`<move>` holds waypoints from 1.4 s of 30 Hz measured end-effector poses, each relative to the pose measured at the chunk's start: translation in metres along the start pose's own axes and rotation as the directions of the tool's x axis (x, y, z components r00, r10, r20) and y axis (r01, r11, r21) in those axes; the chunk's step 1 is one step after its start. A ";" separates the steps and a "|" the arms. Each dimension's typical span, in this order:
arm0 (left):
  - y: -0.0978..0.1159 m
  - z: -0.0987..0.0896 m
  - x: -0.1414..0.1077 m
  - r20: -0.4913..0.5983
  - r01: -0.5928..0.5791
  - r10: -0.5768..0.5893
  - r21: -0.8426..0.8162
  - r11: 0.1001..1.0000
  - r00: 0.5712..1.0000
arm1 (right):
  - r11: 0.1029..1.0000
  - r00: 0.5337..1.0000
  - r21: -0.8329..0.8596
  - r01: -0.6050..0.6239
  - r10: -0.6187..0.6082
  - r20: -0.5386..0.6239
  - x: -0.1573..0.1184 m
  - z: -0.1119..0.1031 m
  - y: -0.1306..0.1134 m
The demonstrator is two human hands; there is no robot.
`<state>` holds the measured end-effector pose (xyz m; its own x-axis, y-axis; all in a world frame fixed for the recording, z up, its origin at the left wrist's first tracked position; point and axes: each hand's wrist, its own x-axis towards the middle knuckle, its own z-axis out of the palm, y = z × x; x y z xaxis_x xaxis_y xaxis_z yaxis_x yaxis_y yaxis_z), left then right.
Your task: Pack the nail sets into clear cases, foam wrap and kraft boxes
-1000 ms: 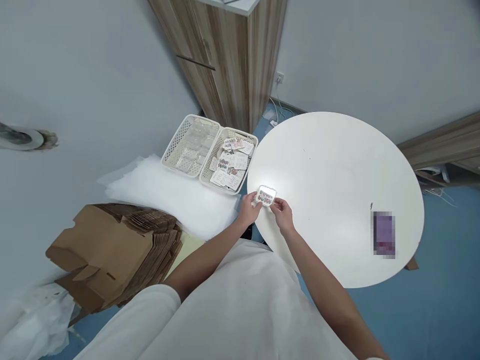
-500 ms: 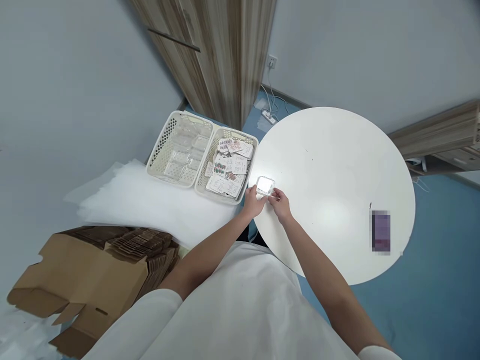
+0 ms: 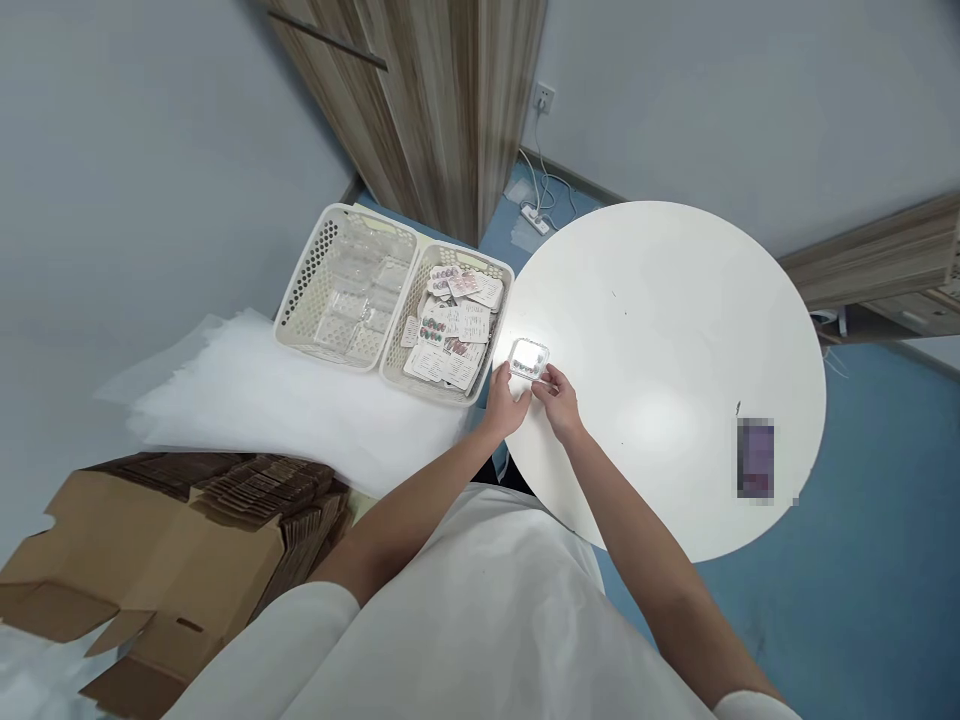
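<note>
A small clear box (image 3: 529, 357) with a white card and a row of small nail-like pieces inside is at the left edge of the round white table (image 3: 675, 300). My left hand (image 3: 505, 402) grips its near left corner. My right hand (image 3: 559, 400) has its fingers pressed at the near right corner of the same box. Left of my hands, a white basket (image 3: 387, 368) holds a pile of printed cards (image 3: 472, 322). Beside it, another white basket (image 3: 279, 325) contains clear plastic boxes (image 3: 349, 305).
White sheets (image 3: 247, 390) lie in front of the baskets, with folded brown cartons (image 3: 172, 540) nearer me. A pixelated purple object (image 3: 757, 458) rests on the table's right side. A wooden cabinet (image 3: 435, 110) and a power strip (image 3: 535, 219) are behind.
The view has shifted slightly. Glare on the clear box has lessened, so the row of pieces inside shows more plainly. Both hands remain at the box.
</note>
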<state>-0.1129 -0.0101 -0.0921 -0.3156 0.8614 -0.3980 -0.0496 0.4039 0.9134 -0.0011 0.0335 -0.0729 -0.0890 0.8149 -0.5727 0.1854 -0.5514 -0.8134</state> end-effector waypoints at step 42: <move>-0.038 -0.082 -0.190 -0.445 0.025 0.026 0.110 0.994 0.895 | 0.970 0.797 -0.109 0.219 -0.114 0.593 -0.103 0.028 0.026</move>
<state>-0.1284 -0.2143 -0.0446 -0.7053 0.6449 -0.2946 0.0470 0.4571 0.8882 -0.0146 -0.0700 -0.0374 -0.6720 0.6066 -0.4248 0.2665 -0.3371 -0.9030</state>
